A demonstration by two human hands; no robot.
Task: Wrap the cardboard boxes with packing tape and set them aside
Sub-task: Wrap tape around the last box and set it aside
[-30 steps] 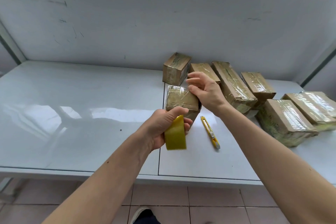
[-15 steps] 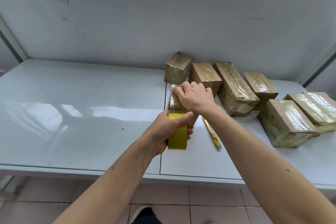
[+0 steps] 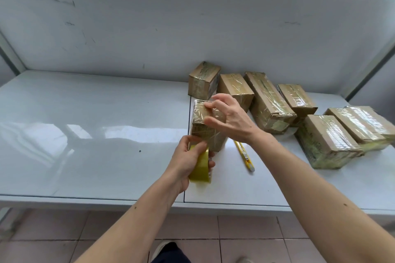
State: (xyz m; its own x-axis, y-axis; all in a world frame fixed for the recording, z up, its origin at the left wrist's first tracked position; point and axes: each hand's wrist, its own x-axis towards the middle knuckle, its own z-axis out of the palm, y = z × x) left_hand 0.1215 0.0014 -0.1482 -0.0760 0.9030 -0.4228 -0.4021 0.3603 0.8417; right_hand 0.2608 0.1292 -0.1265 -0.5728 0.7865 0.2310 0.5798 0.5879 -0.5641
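I see the small brown cardboard box wrapped in clear glossy tape (image 3: pixel 208 126) standing on the white glossy bench (image 3: pixel 85 134), near its middle seam. My right hand (image 3: pixel 229 119) hovers over the box's top with fingers spread wide and relaxed, one fingertip touching the far top edge. My left hand (image 3: pixel 190 160) grips the yellow roll of packing tape (image 3: pixel 201 167) just near the box's lower front, thumb pressed at the tape where it meets the box. A yellow utility knife (image 3: pixel 244 152) lies on the bench just right of the box. Farther right and behind, six taped brown cardboard boxes (image 3: pixel 267 102) sit in a loose row toward the white back wall (image 3: pixel 149 23).
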